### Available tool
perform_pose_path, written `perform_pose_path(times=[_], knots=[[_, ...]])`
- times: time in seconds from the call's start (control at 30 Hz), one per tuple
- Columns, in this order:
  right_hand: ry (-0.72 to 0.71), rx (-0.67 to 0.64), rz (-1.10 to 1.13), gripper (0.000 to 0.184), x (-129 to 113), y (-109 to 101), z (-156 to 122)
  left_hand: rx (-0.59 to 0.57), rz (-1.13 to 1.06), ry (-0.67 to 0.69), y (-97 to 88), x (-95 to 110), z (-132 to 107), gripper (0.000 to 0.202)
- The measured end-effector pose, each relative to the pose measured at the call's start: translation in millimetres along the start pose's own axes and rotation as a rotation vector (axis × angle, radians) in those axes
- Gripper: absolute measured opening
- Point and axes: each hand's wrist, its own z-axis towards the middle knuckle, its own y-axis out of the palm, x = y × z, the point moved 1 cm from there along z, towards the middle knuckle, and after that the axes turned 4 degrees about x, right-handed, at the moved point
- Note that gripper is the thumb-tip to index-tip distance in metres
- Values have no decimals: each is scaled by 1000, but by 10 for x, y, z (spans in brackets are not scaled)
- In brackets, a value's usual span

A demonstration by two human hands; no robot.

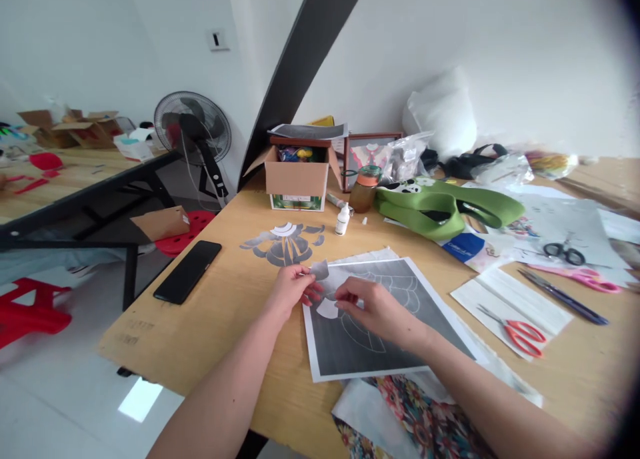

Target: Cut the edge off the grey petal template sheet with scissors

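My left hand [289, 289] pinches a small grey paper cut-out [320, 270] over the top left corner of a dark grey printed sheet [380, 339] with white petal outlines. My right hand [373, 307] rests on that sheet with its fingertips closed by a small white piece [329, 309]; what they hold is too small to name. Just beyond my hands, several grey cut petals [287, 244] lie arranged like a flower on the wooden table [225, 299].
A black phone [188, 271] lies at the left. A small white glue bottle [343, 219], a cardboard box [296, 172], a brown jar [365, 187] and a green bag [440, 209] stand behind. Red scissors [517, 329], pink scissors [583, 278] and papers lie at the right. A fan [193, 129] stands beyond the table.
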Motion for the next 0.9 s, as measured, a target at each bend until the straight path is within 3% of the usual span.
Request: perform_pose_path(times=[0.13, 0.37, 0.67, 0.9], knots=[[-214, -89, -339, 16, -79, 121, -55, 32, 70, 11, 25, -77, 25, 9], [-304, -189, -723, 11, -260, 260, -38, 24, 142, 8, 32, -106, 40, 17], [-315, -242, -946, 25, -382, 391, 3, -2, 162, 15, 24, -74, 14, 18], [-356, -262, -1044, 25, -453, 449, -28, -13, 170, 34, 26, -84, 27, 19]])
